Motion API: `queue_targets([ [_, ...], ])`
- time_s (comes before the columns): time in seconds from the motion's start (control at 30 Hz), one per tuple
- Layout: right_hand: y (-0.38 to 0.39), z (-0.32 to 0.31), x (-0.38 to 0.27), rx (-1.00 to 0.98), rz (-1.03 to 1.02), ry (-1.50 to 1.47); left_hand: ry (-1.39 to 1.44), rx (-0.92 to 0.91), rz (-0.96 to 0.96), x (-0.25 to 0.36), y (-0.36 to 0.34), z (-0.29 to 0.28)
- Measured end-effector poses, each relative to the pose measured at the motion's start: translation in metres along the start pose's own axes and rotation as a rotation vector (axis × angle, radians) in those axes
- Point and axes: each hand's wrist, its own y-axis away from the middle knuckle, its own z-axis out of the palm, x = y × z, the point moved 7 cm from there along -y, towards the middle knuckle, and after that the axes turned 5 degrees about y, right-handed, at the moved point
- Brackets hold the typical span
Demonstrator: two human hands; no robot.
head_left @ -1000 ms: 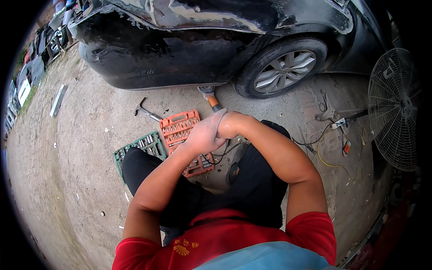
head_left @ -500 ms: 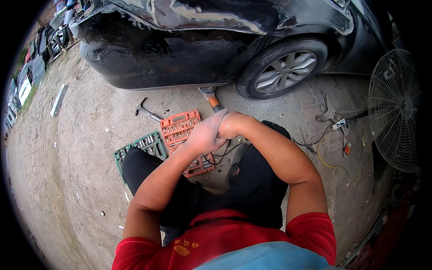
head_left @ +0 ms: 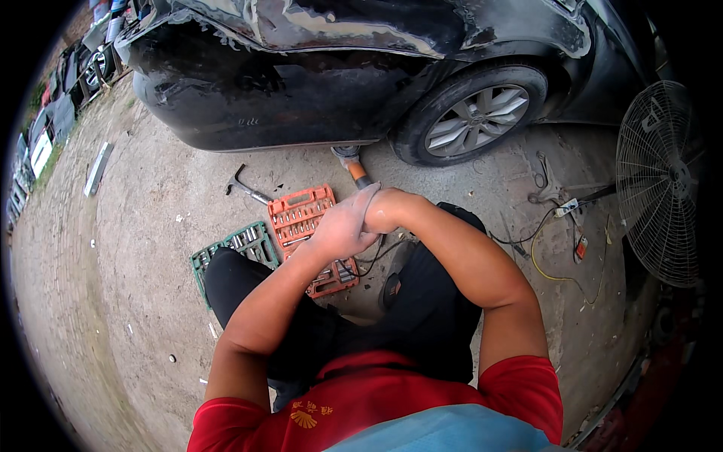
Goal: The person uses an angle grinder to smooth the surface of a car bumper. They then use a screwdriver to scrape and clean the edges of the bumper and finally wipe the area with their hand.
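Note:
My left hand (head_left: 343, 226), pale with dust, is wrapped over my right hand (head_left: 385, 210) in front of my knees. The fingers of my right hand are hidden in the clasp. Just beyond them an orange and dark angle grinder (head_left: 356, 172) lies on the concrete, its head near the car's lower edge and its rear end behind my hands. Below and left of the hands is an open orange socket set case (head_left: 301, 197) with rows of bits and sockets. A green socket case (head_left: 260, 235) sits beside my left knee.
A black car (head_left: 279, 98) with patchy filler stands ahead, its wheel (head_left: 478, 120) to the right. A hammer-like tool (head_left: 245, 183) lies left of the cases. At right are a large fan (head_left: 663, 181), a power strip (head_left: 566, 208) and a yellow cable (head_left: 553, 276).

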Motion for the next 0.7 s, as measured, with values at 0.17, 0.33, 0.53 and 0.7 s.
queue_targets([
  [0.17, 0.003, -0.002, 0.0, -0.042, 0.035, 0.001, 0.009, 0.004, 0.007, -0.001, -0.001, 0.001],
  [0.33, -0.002, 0.005, 0.004, -0.029, 0.04, 0.009, 0.023, 0.007, 0.026, 0.0, 0.0, 0.001],
  [0.53, -0.008, 0.014, 0.01, -0.039, 0.023, 0.008, 0.018, 0.008, 0.039, 0.0, 0.0, 0.002],
  [0.7, -0.008, 0.012, 0.007, -0.042, 0.016, 0.01, 0.013, 0.021, 0.047, -0.001, 0.001, 0.002],
])
